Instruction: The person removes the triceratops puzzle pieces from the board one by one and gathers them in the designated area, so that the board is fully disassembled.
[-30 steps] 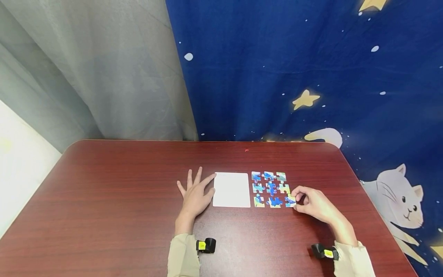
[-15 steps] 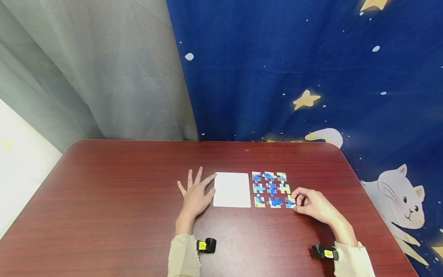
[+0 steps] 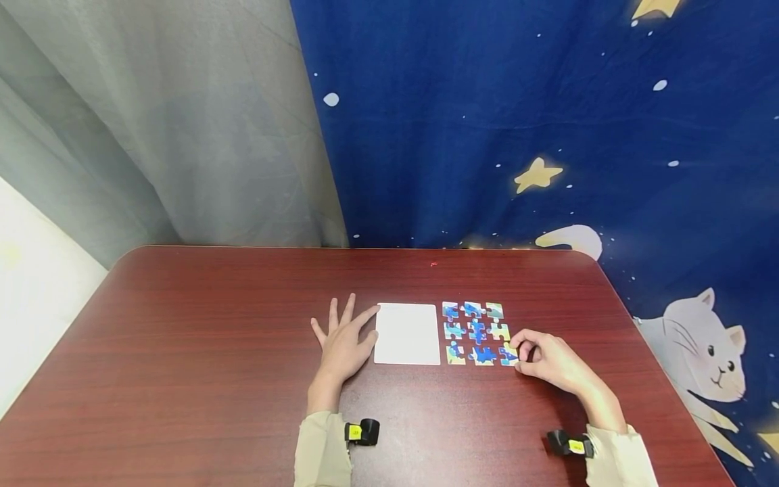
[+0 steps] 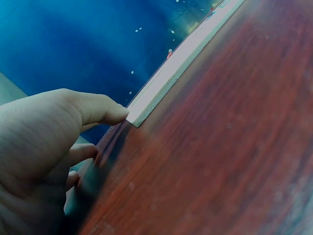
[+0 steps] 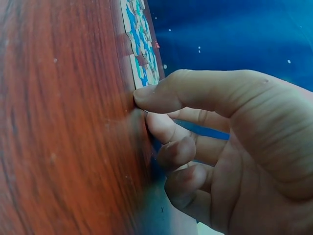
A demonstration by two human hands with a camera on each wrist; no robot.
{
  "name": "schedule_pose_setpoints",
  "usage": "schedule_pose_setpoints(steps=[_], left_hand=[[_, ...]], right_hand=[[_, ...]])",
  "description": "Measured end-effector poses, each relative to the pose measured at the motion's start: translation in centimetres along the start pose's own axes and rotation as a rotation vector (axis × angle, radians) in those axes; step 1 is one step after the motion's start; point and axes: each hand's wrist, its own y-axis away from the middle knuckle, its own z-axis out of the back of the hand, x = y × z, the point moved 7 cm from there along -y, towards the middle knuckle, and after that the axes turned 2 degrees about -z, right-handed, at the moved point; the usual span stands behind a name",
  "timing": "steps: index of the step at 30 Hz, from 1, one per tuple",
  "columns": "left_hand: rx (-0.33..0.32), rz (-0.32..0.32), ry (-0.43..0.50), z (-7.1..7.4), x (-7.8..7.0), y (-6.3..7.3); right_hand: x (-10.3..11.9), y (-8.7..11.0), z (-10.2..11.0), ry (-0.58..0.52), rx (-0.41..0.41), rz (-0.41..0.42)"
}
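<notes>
My left hand [image 3: 343,350] lies spread on the table, its thumb and index fingertip touching the left edge of a white square board [image 3: 407,334]. The left wrist view shows the thumb [image 4: 105,110] at the corner of the board's pale, thick edge [image 4: 168,73]. To the right of the board are several blue, green and yellow jigsaw pieces [image 3: 477,330], set apart in rows. With thumb and index finger, my right hand [image 3: 550,362] pinches the right side of the front-right jigsaw piece [image 3: 508,355]; its other fingers are curled.
The reddish-brown wooden table [image 3: 213,352] has a rounded far edge. Behind it hang a grey curtain [image 3: 182,122] and a dark blue curtain [image 3: 456,135] with stars and a cat. A small red mark [image 3: 434,264] lies near the back edge.
The front-right jigsaw piece and my right hand have shifted slightly left, closer to the piece beside it. My left hand and the white board stay in place.
</notes>
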Motion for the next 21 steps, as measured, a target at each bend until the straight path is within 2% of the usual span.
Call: schedule_pose_setpoints(steps=[14, 21], left_hand=[[0.013, 0.012, 0.000, -0.13, 0.02, 0.18], [0.002, -0.005, -0.005, 0.02, -0.16, -0.04]], right_hand=[[-0.40, 0.21, -0.34, 0.002, 0.011, -0.006], [-0.24, 0.43, 0.21, -0.045, -0.010, -0.020]])
